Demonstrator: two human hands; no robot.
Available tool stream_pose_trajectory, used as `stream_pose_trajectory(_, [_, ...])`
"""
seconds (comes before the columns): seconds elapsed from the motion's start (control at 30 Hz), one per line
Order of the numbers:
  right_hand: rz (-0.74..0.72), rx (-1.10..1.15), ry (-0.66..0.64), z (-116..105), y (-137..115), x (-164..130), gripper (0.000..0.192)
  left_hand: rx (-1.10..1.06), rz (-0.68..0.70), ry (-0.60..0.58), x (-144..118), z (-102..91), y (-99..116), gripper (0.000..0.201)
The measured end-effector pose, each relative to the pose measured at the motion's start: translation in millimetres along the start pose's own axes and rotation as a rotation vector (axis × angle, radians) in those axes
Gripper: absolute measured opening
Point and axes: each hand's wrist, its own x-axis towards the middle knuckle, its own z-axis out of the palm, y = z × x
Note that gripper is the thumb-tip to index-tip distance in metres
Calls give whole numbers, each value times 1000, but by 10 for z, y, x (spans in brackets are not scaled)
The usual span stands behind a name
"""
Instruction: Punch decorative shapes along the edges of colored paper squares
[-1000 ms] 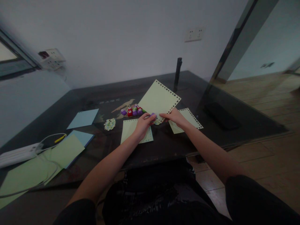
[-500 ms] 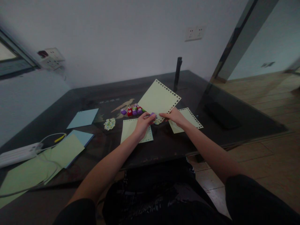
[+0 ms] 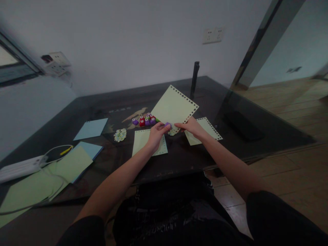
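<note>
My left hand is closed on a small purple paper punch at the lower edge of a pale green sheet with punched holes along its edges. My right hand pinches that sheet's lower right edge and holds it tilted above the dark glass table. Under my left hand lies a second green punched sheet. A third one lies under my right wrist.
A cluster of red, purple and green punches sits behind my left hand, with a pile of paper cut-outs to its left. Blue sheets and green sheets, a white power strip with cable lie left. A black post stands behind.
The held sheet has lifted and tilted very slightly. Both hands stay in place.
</note>
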Motion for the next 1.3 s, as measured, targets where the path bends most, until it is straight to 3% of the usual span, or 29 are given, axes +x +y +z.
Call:
stream_pose_trajectory(0.5, [11, -1, 22, -21, -41, -6, 33, 75, 107, -39, -5, 22, -12, 24])
stream_pose_trajectory(1.1, [21, 16, 32, -21, -3, 15, 32, 11, 34, -79, 21, -2, -45, 28])
stream_pose_trajectory(1.3, [9, 15, 52, -18, 17, 28, 33, -36, -14, -40, 17, 19, -36, 30])
